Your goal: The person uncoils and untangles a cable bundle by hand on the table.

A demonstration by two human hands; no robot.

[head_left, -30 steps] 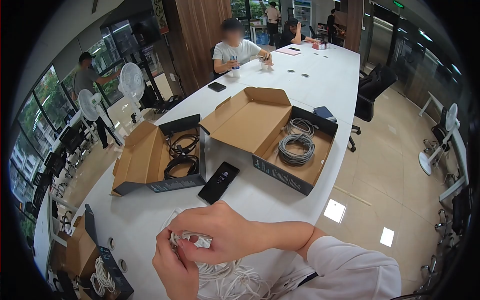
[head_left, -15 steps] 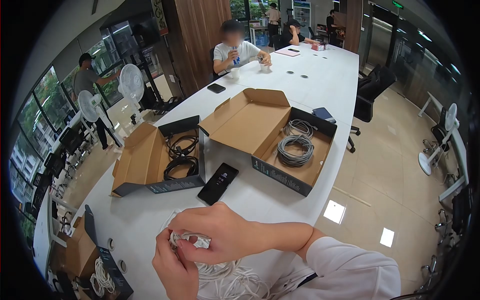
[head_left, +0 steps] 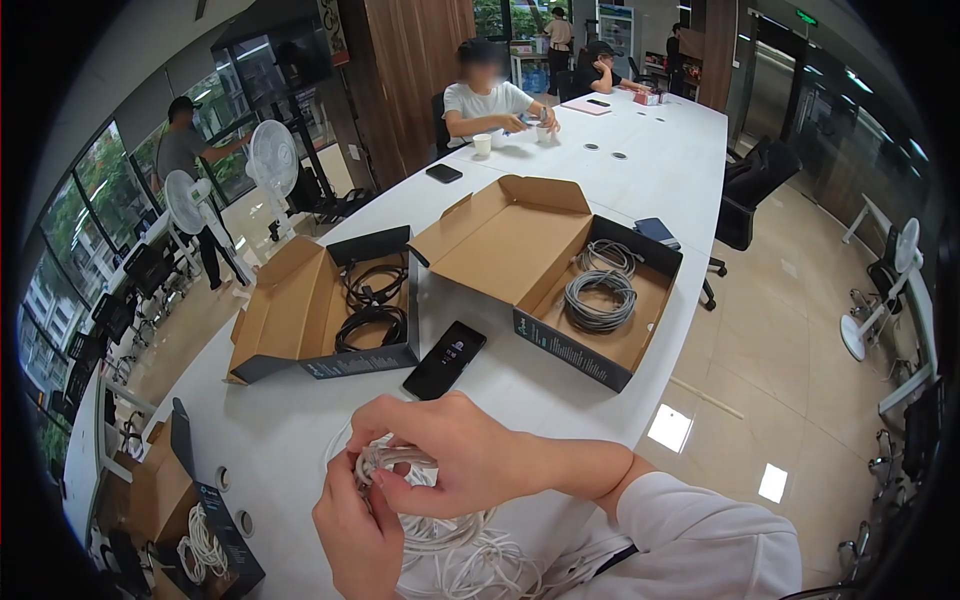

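Observation:
My left hand and my right hand meet at the near part of the white table, both closed on a bundle of white cable. More white cable lies in loose loops below them. Just beyond my hands rests a black phone. An open box behind it to the left contains coiled black cables. Coiled gray cables sit in another open box to the right.
At the lower left, a third box holds white cable. Farther up the table are another phone, a dark blue notebook, paper cups and a seated person. White fans stand at left.
The view has shifted slightly, so the table and boxes appear farther right. Both hands keep their grip on the white cable. The seated person across the table has lowered a hand toward the cups.

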